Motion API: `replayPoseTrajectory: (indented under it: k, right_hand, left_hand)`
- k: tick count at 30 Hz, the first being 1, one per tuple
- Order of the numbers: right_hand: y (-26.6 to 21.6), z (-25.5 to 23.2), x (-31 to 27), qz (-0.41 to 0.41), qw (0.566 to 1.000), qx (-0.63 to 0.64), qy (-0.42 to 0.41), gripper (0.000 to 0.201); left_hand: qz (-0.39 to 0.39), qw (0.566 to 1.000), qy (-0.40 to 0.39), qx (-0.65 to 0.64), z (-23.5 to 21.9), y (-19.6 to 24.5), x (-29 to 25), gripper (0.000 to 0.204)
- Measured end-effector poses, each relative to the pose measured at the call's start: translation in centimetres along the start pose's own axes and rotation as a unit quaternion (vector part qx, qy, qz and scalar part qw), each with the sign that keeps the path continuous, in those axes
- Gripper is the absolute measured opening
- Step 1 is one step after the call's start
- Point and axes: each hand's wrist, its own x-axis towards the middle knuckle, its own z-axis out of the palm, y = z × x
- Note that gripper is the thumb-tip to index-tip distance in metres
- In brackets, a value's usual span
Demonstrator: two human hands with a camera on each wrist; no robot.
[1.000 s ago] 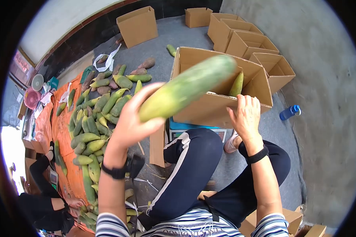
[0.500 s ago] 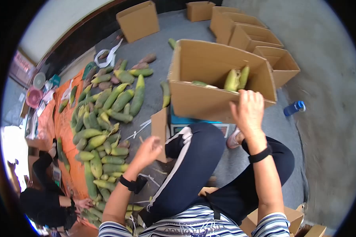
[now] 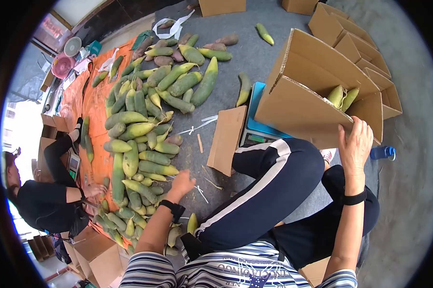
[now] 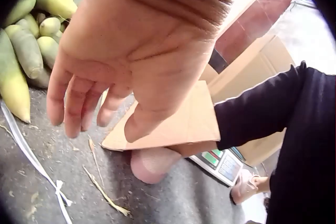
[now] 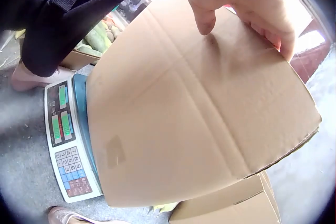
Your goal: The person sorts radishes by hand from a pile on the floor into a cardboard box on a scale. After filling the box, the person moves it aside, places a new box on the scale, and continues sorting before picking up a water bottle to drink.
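Left hand (image 4: pixel 113 61): fingers loosely spread, holding nothing, above the floor beside the papaya pile (image 3: pixel 139 129). Right hand (image 3: pixel 355 144): fingers curled over the box (image 3: pixel 298 110) rim. Only the right wrist view shows the scale (image 5: pixel 65 140) keypad under the box.

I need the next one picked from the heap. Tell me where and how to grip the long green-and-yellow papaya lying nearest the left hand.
Grip the long green-yellow papaya around its thicker middle, coming from above with the open left hand. It lies flat at the heap's near edge, its upper side uncovered, and its tapered ends would probably slip. The right hand holds the brown cardboard box rim.
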Motion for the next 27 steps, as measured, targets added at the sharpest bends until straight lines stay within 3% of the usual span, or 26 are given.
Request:
replayPoseTrajectory:
  k: [2,3,5,8,10,12,18,23,25,26,27]
  right_hand:
    - [-0.2,0.0,0.1,0.007,1.0,-0.007,0.001,0.039]
    - [-0.2,0.0,0.1,0.011,1.0,-0.004,-0.003,0.038]
    - [-0.4,0.0,0.2,0.015,1.0,-0.009,-0.007,0.038]
    - [-0.5,0.0,0.3,0.021,1.0,-0.015,-0.015,0.038]
    - [-0.6,0.0,0.4,0.022,0.999,-0.015,-0.02,0.038]
    - [-0.5,0.2,0.4,0.013,0.999,-0.028,-0.009,0.038]
    - [-0.8,0.0,0.7,0.022,0.999,-0.019,-0.027,0.038]
    - [-0.8,0.1,0.7,0.02,0.999,-0.026,-0.03,0.037]
    - [-0.8,0.1,0.7,0.02,0.999,-0.032,-0.023,0.037]
    - [-0.9,0.0,0.8,0.026,0.999,-0.025,-0.028,0.038]
    - [-1.0,-0.1,0.8,0.032,0.999,-0.017,-0.034,0.038]
  left_hand:
    - [-0.014,0.989,0.123,0.077,-0.9,-0.8,1.2,0.035]
    - [-0.015,0.99,0.122,0.076,-1.4,-1.2,2.0,0.035]
    - [-0.014,0.965,0.206,0.161,-2.0,-2.2,4.1,0.031]
    - [0.005,0.936,0.231,0.267,-2.2,-3.6,7.1,0.03]
    - [-0.005,0.932,0.203,0.301,-2.2,-3.7,8.2,0.026]
    - [0.018,0.895,0.278,0.348,-1.8,-4.8,9.7,0.025]
    - [-0.038,0.91,0.17,0.376,-2.6,-6.4,12.3,0.019]
    - [-0.036,0.93,0.154,0.332,-3.3,-6.8,12.3,0.025]
    - [0.117,0.936,0.306,0.13,-4.7,-6.5,11.0,0.034]
    - [0.123,0.935,0.304,0.134,-5.7,-5.7,10.0,0.034]
    - [0.045,0.962,0.268,-0.036,-8.1,-3.0,7.8,0.039]
